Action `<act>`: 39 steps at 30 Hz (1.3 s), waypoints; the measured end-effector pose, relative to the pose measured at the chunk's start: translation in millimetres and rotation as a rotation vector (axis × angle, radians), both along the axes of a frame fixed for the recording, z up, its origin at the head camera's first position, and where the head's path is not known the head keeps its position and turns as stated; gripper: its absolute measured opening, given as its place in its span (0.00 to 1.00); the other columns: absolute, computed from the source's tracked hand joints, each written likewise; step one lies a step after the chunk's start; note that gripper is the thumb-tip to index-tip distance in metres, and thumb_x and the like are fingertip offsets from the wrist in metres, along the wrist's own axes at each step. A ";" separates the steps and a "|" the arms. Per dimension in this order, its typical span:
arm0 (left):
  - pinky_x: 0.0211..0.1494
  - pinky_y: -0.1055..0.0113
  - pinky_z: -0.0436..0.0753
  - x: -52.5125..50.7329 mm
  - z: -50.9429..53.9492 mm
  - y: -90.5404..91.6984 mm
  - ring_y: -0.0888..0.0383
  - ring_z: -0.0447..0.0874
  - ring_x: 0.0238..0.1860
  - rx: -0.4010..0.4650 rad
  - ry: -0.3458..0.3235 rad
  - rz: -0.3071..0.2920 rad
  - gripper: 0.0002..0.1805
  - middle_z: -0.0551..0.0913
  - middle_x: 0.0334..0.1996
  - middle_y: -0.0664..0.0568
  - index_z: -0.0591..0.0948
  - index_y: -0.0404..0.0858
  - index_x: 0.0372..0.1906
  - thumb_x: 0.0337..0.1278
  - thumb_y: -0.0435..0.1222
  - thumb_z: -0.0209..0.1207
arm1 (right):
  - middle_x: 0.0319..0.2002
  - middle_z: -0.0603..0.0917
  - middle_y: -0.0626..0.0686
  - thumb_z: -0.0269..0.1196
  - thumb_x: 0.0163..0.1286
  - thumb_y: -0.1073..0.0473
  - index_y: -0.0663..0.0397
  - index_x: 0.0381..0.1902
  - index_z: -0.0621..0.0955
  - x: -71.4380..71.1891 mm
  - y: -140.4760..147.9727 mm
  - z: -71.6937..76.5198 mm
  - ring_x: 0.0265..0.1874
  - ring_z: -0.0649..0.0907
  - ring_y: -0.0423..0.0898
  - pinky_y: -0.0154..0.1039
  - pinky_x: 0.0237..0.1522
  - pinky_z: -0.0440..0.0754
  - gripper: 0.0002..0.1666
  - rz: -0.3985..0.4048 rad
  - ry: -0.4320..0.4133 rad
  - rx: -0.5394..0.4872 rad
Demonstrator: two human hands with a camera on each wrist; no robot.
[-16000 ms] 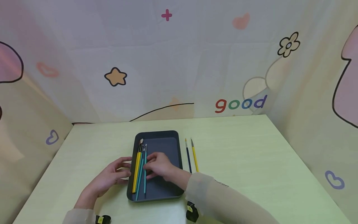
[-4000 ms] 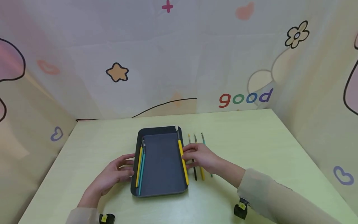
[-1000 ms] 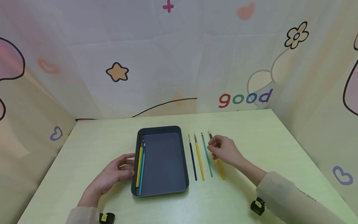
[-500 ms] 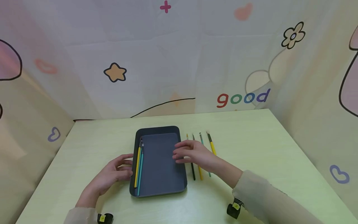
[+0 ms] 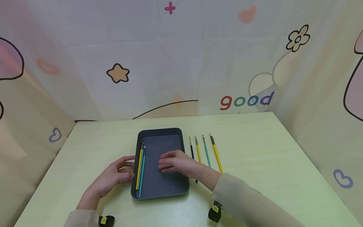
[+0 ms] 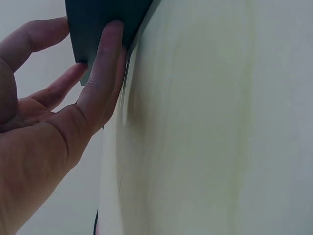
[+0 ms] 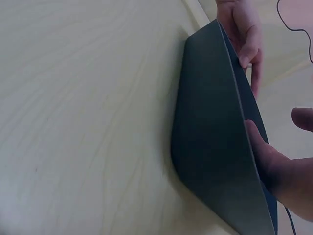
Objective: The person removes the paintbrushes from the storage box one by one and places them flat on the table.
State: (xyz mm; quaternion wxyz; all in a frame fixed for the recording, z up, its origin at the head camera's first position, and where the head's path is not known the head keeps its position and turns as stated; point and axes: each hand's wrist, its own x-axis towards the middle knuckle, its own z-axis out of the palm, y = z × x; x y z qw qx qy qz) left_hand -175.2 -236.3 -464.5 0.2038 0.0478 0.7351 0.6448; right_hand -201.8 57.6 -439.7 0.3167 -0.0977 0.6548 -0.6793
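A dark grey tray (image 5: 163, 194) lies on the table, with a yellow brush (image 5: 139, 170) and thin teal brushes (image 5: 142, 173) along its left side. My left hand (image 5: 112, 178) touches the tray's left wall with spread fingers; the left wrist view shows its fingertips on the tray (image 6: 93, 29). Over the middle of the tray my right hand (image 5: 178, 164) hovers, fingers extended and holding nothing, to the right of the brushes. On the table right of the tray lie a dark blue brush (image 5: 192, 151), a yellow one (image 5: 198, 149), a teal one (image 5: 206, 151) and a thicker yellow one (image 5: 216, 154), partly hidden by my right arm.
The pale table (image 5: 107, 135) reaches back to a printed cloth (image 5: 158, 63), with more cloth at both sides. Black devices sit at both wrists, one at the left (image 5: 106, 221) and one at the right (image 5: 215, 212).
My right hand has let go of the thicker yellow brush, which lies on the table, and has moved left over the tray. My left hand has stayed at the tray's left wall.
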 end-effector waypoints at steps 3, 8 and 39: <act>0.53 0.52 0.86 -1.0 -0.6 0.9 0.45 0.81 0.57 -0.002 -0.001 0.001 0.40 0.70 0.65 0.32 0.60 0.33 0.78 0.63 0.27 0.63 | 0.58 0.81 0.67 0.60 0.78 0.63 0.76 0.66 0.71 -0.3 -10.6 -3.0 0.58 0.83 0.58 0.46 0.56 0.83 0.27 0.004 -0.028 0.011; 0.53 0.52 0.86 -2.3 -0.2 2.1 0.45 0.81 0.57 -0.001 -0.006 0.001 0.40 0.70 0.65 0.31 0.60 0.33 0.78 0.63 0.27 0.62 | 0.55 0.84 0.65 0.61 0.77 0.63 0.75 0.64 0.73 -1.5 -25.0 -9.1 0.57 0.83 0.58 0.47 0.55 0.83 0.25 -0.018 -0.080 -0.011; 0.53 0.53 0.86 -3.6 3.4 1.3 0.43 0.80 0.59 0.016 -0.021 -0.045 0.42 0.69 0.65 0.30 0.59 0.32 0.78 0.62 0.27 0.64 | 0.49 0.84 0.62 0.62 0.75 0.64 0.80 0.68 0.67 -12.8 -66.2 -15.5 0.54 0.84 0.55 0.51 0.56 0.83 0.32 -0.021 -0.128 -0.033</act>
